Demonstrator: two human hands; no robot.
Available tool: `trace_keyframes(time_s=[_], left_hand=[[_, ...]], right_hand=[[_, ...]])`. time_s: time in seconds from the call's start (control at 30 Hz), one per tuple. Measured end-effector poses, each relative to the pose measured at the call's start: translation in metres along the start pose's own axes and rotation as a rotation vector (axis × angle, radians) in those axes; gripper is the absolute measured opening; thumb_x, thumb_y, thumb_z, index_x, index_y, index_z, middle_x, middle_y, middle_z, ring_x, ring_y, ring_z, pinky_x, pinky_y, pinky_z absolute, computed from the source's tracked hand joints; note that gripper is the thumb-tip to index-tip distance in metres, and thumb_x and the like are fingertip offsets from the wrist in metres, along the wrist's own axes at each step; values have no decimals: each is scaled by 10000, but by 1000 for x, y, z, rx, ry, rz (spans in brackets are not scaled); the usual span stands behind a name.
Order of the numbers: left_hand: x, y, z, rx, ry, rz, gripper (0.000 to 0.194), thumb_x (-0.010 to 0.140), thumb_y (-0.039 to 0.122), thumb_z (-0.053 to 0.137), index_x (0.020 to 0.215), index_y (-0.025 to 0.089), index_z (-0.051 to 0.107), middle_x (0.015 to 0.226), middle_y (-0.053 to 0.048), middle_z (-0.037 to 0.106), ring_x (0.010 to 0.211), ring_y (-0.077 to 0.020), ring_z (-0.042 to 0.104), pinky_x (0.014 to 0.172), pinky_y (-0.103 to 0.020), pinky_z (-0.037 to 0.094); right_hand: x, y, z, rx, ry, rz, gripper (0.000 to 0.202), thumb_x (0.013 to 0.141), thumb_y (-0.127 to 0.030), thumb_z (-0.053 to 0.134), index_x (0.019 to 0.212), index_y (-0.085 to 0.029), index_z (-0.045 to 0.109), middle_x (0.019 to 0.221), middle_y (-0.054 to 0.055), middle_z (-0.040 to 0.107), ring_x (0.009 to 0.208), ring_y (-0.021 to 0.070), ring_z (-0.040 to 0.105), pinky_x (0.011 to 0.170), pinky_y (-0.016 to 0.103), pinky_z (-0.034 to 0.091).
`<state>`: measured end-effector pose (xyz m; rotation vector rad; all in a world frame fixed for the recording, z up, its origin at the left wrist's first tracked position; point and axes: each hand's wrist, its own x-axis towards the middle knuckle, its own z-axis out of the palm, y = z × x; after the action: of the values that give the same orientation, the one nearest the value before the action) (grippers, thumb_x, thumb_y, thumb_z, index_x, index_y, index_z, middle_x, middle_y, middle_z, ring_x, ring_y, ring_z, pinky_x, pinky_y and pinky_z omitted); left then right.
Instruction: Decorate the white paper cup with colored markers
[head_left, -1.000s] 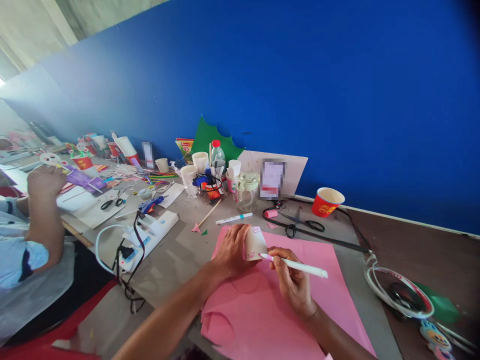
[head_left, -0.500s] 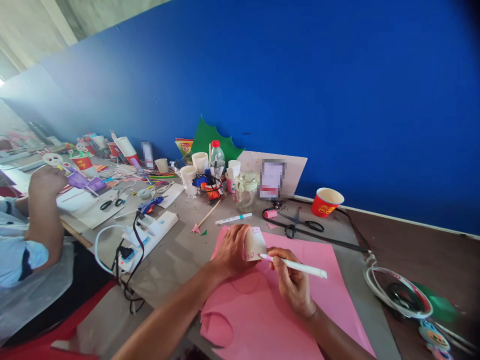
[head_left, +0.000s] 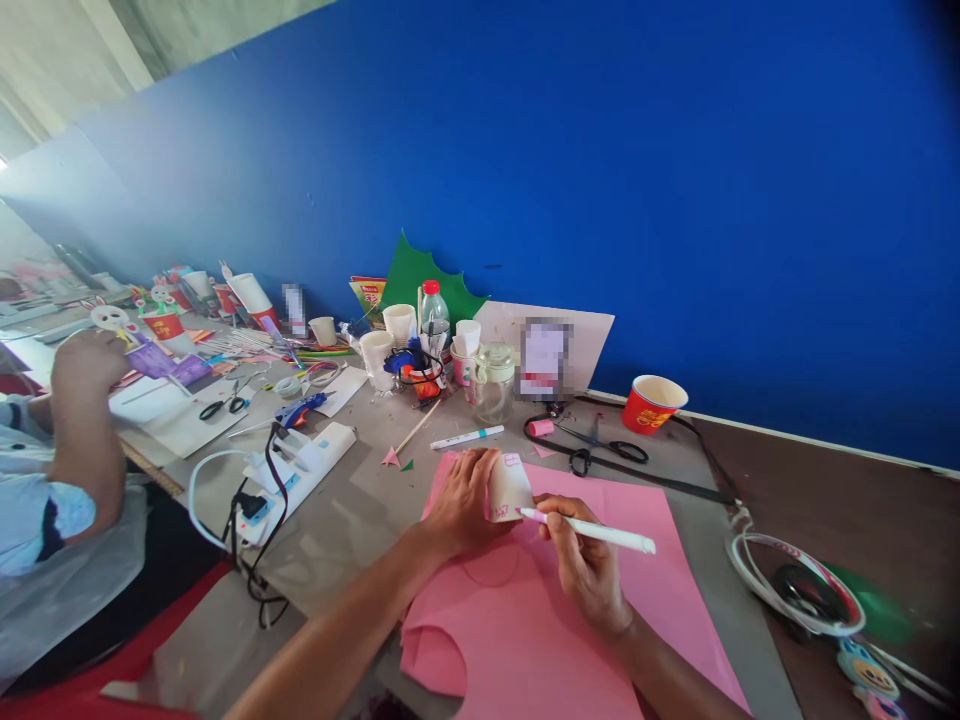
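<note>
My left hand [head_left: 466, 505] wraps round the left side of a small white paper cup [head_left: 511, 487], which lies on its side over the pink paper [head_left: 525, 620]. Pink marks show on the cup's wall near its top and lower edge. Between the fingers of my right hand [head_left: 585, 565] is a white marker [head_left: 611, 536], its pink tip touching or close to the cup's lower edge. A round outline and a curved cut-out show in the pink paper below my left hand.
Behind the pink paper lie a capped marker [head_left: 466, 437], black scissors [head_left: 600, 450] and a glass jar [head_left: 495, 385]. A red cup [head_left: 654, 405] stands right. Left are a power strip [head_left: 300, 480], a glue gun [head_left: 300, 408] and another person's arm [head_left: 86, 430].
My hands, the cup and the marker look almost the same. At the left, the other person's hand and the purple piece beside it have shifted slightly left.
</note>
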<state>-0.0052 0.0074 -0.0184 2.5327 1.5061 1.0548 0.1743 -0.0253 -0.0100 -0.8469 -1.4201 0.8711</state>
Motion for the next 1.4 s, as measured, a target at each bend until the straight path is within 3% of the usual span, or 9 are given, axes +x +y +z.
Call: trace_keyframes(time_s=[0.37, 0.6, 0.83, 1.4], left_hand=[[-2, -3, 5, 15, 24, 13, 799, 730, 425, 723, 1366, 176, 307, 1245, -174, 567, 1154, -331, 555, 970, -496, 482], [0, -1, 1, -2, 17, 27, 749, 741, 415, 708, 1344, 164, 342, 1221, -177, 580, 1119, -330, 572, 936, -496, 498], [0, 1, -1, -7, 4, 11, 766, 733, 438, 718, 1348, 162, 354, 1226, -182, 585, 1131, -332, 575, 944, -499, 497], [0, -1, 1, -5, -5, -4, 748, 742, 427, 689, 1357, 186, 337, 1223, -174, 581, 1139, -333, 576, 944, -504, 489]], right_hand=[[0, -6, 0, 1, 0, -7, 195, 972, -334, 482, 917, -228, 636, 743, 23, 623, 554, 136, 496, 481, 254, 450], [0, -8, -1, -12, -73, -24, 207, 983, -339, 459, 921, -264, 641, 758, 24, 605, 591, 154, 505, 526, 279, 465], [-2, -2, -1, -6, -57, 38, 200, 983, -343, 468, 932, -240, 631, 733, 17, 586, 572, 144, 482, 492, 263, 436], [2, -5, 0, -75, -55, -96, 163, 969, -249, 471, 935, -236, 631, 784, 24, 617, 622, 155, 542, 564, 270, 478]])
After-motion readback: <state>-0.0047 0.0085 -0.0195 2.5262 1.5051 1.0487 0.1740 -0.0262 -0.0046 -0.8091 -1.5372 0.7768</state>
